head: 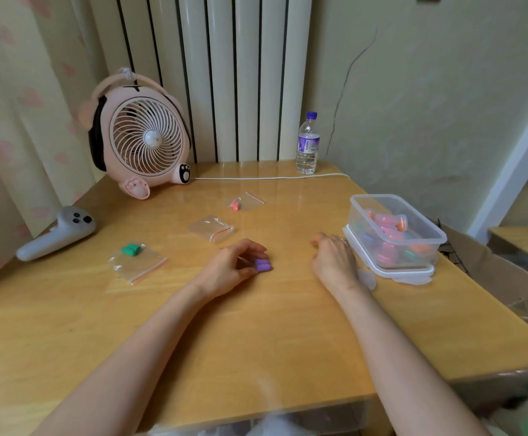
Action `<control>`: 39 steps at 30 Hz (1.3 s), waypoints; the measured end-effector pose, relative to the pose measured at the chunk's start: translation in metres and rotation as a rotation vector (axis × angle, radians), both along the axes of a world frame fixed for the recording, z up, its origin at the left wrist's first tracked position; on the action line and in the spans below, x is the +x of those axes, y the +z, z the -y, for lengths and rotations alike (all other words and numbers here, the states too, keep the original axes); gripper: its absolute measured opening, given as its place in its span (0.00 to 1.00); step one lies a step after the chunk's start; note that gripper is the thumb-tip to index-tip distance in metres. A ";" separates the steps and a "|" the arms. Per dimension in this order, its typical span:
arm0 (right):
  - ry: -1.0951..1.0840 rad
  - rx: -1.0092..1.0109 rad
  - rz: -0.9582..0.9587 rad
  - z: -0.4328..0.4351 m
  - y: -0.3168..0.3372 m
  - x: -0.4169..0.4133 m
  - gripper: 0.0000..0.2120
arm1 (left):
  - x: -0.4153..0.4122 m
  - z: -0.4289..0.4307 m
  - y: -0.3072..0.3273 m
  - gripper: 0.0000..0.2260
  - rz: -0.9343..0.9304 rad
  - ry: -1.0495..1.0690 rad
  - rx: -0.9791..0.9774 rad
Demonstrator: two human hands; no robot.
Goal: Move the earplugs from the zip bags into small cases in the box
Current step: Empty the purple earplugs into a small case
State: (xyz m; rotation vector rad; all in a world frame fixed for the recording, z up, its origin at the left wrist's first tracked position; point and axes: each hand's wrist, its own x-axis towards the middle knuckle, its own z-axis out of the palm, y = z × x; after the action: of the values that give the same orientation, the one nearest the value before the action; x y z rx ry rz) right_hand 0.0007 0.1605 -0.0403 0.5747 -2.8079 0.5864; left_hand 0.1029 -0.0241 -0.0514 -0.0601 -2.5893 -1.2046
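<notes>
My left grip (228, 268) curls round the purple earplugs (263, 265) mid-bench, pinching them. My right grip (335, 256) rests beside the box (426, 220) at the right edge, fingers tucked under; whether it holds anything I cannot tell. Coloured cases (391, 223) lie in the box.

A glossy wooden worktop (287, 325) stands against a white radiator (224, 73), a cracked pale wall (429, 89) and a pink-patterned curtain (20, 105).

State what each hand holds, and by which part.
The left hand pinches the purple earplugs at their left ends; the right hand holds nothing visible.
</notes>
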 end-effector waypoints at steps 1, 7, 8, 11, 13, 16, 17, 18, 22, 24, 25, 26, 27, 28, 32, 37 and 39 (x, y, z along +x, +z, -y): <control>0.013 -0.034 -0.001 0.000 0.001 0.001 0.21 | 0.000 0.000 0.000 0.16 -0.006 -0.001 -0.013; -0.056 -0.054 -0.016 0.000 0.001 0.000 0.20 | 0.000 0.000 0.001 0.19 -0.052 0.054 -0.023; -0.048 -0.032 -0.007 -0.001 0.000 0.000 0.20 | -0.001 0.000 0.001 0.19 -0.059 0.066 -0.025; 0.034 -0.064 0.003 0.001 0.000 0.001 0.21 | -0.001 0.001 0.002 0.20 -0.070 0.097 -0.024; 0.096 -0.124 -0.002 0.003 -0.001 0.002 0.21 | -0.001 0.001 0.002 0.19 -0.075 0.110 -0.019; 0.088 -0.176 0.063 0.004 -0.001 0.003 0.19 | 0.001 -0.001 0.005 0.17 -0.076 0.117 -0.008; 0.093 -0.202 0.078 0.005 0.000 0.003 0.17 | 0.001 -0.001 0.006 0.16 -0.077 0.117 0.004; 0.119 -0.266 0.106 0.006 0.001 0.003 0.15 | 0.002 -0.002 0.006 0.15 -0.079 0.115 0.022; 0.386 -0.761 0.402 0.012 0.011 0.014 0.20 | 0.002 -0.008 0.012 0.09 -0.093 0.086 0.203; 0.518 -0.843 0.446 0.017 0.013 0.024 0.22 | 0.004 -0.012 0.016 0.10 -0.087 0.073 0.421; 0.568 -0.874 0.445 0.019 0.013 0.027 0.22 | 0.005 -0.013 0.018 0.10 -0.086 0.071 0.507; 0.598 -0.904 0.442 0.021 0.013 0.030 0.22 | 0.005 -0.014 0.020 0.11 -0.083 0.070 0.554; 0.617 -0.931 0.437 0.022 0.013 0.033 0.22 | 0.006 -0.016 0.022 0.12 -0.077 0.063 0.582; 0.626 -0.943 0.417 0.023 0.014 0.034 0.22 | 0.006 -0.016 0.022 0.12 -0.072 0.054 0.602; 0.635 -0.870 0.247 0.024 0.015 0.038 0.22 | 0.007 -0.017 0.025 0.14 -0.061 0.037 0.603; 0.680 -0.840 0.132 0.027 0.014 0.040 0.23 | 0.008 -0.017 0.026 0.17 -0.080 0.030 0.607; 0.636 -0.823 0.173 0.027 0.012 0.038 0.26 | 0.008 -0.014 0.027 0.16 -0.124 0.045 0.632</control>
State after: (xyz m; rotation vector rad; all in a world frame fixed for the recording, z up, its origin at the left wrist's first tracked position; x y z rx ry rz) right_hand 0.0383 0.1332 -0.0285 1.2307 -2.1450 1.8362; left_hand 0.1112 -0.0097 -0.0245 0.0524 -1.9882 -1.8681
